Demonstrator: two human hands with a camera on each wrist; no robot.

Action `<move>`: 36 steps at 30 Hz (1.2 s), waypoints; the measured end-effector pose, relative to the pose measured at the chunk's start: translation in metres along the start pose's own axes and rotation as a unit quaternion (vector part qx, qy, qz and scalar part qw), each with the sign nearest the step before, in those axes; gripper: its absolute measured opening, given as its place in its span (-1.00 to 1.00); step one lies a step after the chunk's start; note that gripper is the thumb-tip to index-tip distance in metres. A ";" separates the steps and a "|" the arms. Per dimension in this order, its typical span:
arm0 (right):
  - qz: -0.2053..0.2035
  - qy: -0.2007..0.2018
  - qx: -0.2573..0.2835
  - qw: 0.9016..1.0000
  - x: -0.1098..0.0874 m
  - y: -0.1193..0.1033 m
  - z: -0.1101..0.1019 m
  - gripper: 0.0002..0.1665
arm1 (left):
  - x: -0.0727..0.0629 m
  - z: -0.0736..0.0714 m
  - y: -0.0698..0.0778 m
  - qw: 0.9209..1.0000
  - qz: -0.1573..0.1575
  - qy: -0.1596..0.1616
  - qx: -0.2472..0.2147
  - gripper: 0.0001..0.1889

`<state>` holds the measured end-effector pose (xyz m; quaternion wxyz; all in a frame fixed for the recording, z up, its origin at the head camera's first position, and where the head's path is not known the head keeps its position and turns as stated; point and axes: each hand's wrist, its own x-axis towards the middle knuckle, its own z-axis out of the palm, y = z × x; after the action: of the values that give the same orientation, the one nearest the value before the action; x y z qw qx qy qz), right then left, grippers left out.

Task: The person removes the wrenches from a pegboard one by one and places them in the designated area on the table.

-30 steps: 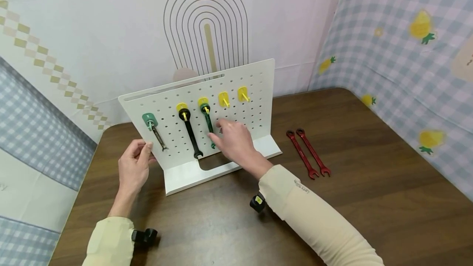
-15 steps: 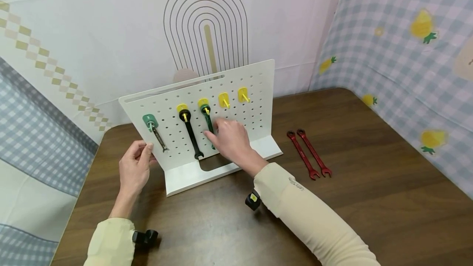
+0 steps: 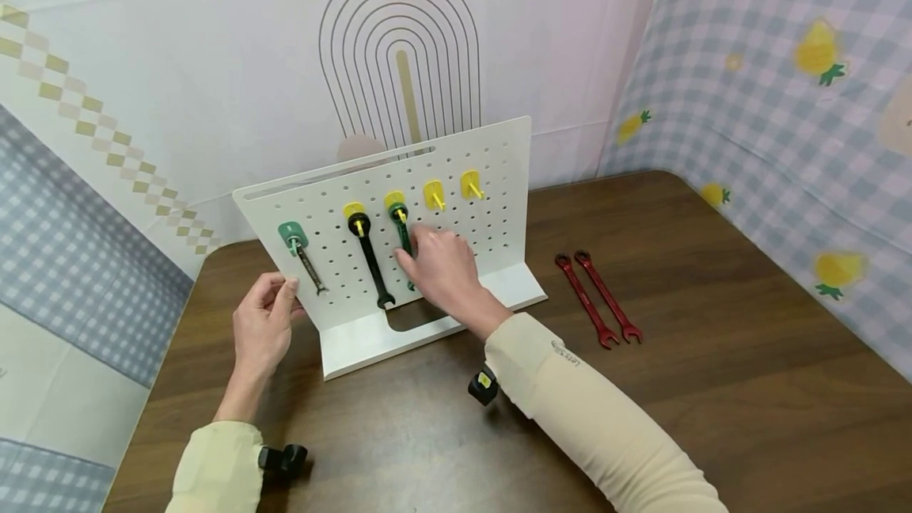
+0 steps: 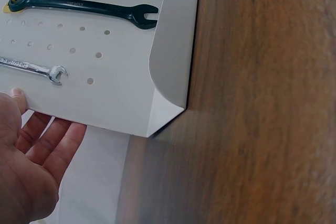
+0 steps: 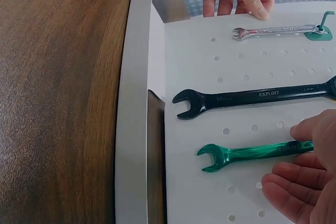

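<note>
A white pegboard stand point(image 3: 427, 260) stands upright on the table. My left hand point(image 3: 264, 327) holds its left edge, thumb in front and fingers behind. From a yellow hook hangs a green combination wrench point(image 5: 247, 153); my right hand point(image 3: 443, 264) has thumb and fingers on opposite sides of its shank, covering part of it. Beside it, a black combination wrench point(image 3: 372, 264) hangs on another yellow hook. A small silver wrench point(image 4: 31, 68) hangs from the green hook point(image 3: 292, 234) at the left, close to my left hand.
Two yellow hooks point(image 3: 435, 195) on the board's right side carry nothing. Two red wrenches point(image 3: 587, 301) lie side by side on the brown wooden table point(image 3: 712, 323), right of the stand. Patterned cloth point(image 3: 214, 62) hangs behind the table and at the sides.
My right hand has shifted slightly left, its thumb now across the green wrench's shank. My left hand keeps its hold on the board's edge. The view has moved slightly.
</note>
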<state>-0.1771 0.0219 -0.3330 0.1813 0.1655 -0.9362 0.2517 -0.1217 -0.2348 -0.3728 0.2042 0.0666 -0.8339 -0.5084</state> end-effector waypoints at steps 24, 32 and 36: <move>-0.041 0.034 0.027 0.998 -0.012 0.004 -0.002 -0.83 | -0.002 0.001 0.000 1.000 -0.001 0.007 0.013 -0.73; -0.052 0.039 0.029 0.997 -0.018 0.005 -0.005 -0.80 | -0.001 0.000 -0.001 1.000 -0.004 -0.002 0.010 -0.72; -0.056 0.039 0.032 0.997 -0.021 0.006 -0.007 -0.80 | 0.000 0.000 -0.002 1.000 -0.009 -0.002 0.007 -0.73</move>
<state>-0.1594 0.0348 -0.3385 0.2263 0.2135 -0.9091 0.2771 -0.1220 -0.2354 -0.3742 0.1971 0.0747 -0.8371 -0.5048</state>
